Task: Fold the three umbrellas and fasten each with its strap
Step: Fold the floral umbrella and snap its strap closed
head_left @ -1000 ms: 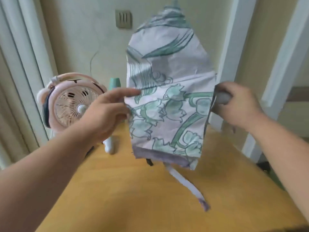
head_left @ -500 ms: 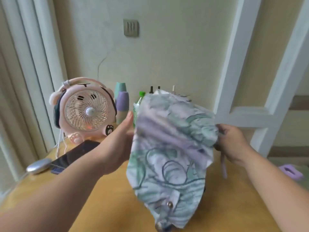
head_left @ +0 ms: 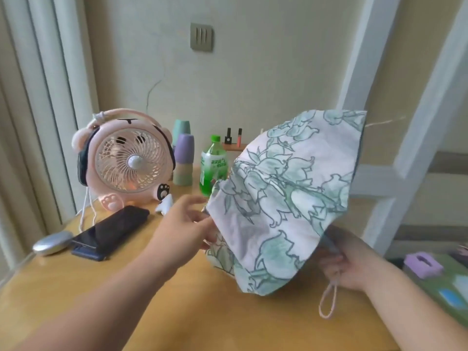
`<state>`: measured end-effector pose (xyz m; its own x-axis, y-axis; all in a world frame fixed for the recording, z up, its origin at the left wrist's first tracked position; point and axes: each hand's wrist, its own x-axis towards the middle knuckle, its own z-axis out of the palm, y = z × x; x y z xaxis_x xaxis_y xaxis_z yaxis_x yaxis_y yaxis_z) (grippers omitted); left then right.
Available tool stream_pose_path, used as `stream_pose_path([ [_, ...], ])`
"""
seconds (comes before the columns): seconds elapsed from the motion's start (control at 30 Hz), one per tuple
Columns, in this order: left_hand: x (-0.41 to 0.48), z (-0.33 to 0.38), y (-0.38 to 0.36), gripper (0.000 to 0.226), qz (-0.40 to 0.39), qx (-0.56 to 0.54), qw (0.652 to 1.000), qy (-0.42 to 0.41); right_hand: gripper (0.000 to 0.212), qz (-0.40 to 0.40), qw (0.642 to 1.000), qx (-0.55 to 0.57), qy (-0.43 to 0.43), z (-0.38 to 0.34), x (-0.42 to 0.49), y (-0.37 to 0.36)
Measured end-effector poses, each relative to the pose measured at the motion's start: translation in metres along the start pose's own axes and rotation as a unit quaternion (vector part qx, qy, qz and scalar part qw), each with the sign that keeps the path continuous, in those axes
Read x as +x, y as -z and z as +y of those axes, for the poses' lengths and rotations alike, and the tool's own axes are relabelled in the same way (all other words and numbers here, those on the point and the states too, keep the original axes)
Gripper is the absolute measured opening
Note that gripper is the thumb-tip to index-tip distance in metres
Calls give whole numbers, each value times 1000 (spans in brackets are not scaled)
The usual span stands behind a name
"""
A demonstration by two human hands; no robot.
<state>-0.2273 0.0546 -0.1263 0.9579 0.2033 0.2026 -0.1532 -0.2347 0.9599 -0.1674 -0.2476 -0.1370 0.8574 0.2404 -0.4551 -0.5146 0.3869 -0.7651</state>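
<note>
A white umbrella [head_left: 286, 198] with a green flower print hangs loose and unfolded above the wooden table [head_left: 177, 300], its canopy billowing toward the upper right. My right hand [head_left: 352, 259] grips the handle under the fabric at the lower right; a pale wrist loop [head_left: 328, 300] dangles from it. My left hand [head_left: 184, 224] is at the canopy's left edge, fingers pinching the fabric rim. The strap is not visible. No other umbrella is in view.
At the back of the table stand a pink fan [head_left: 126, 160], stacked cups [head_left: 183, 158] and a green bottle [head_left: 212, 165]. A dark phone [head_left: 111, 231] and a grey mouse [head_left: 52, 243] lie at the left. A white ladder frame [head_left: 395, 122] rises at the right.
The umbrella has swung from upright to tilted low and to the right. My right hand dropped with the handle; my left hand moved from the canopy's side to its lower left edge.
</note>
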Motion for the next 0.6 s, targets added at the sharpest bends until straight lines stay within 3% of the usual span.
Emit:
stream_pose_path([
  [0.1,-8,11,5,34,189,35,970,-149,35,-38,998,3,-54,3,6,-3],
  [0.17,-21,23,4,20,190,22,946,-264,36,-33,998,2,-50,4,3,-8],
  [0.23,-28,32,-1,33,135,12,951,-279,40,-33,999,-15,-41,8,0,-15],
  [0.3,-17,40,-4,65,67,-42,985,-156,43,-21,999,-41,-25,11,0,-19],
  [0.37,7,41,-7,90,3,-122,992,33,45,-18,997,-74,3,15,0,-24],
  [0.43,31,30,-11,85,-14,-154,982,108,51,-25,993,-107,29,18,-5,-31],
  [0.53,53,10,-21,53,21,-247,954,171,58,-66,987,-137,49,25,-10,-40],
  [0.6,55,4,-30,39,50,-321,927,186,75,-95,982,-153,57,27,-10,-43],
])
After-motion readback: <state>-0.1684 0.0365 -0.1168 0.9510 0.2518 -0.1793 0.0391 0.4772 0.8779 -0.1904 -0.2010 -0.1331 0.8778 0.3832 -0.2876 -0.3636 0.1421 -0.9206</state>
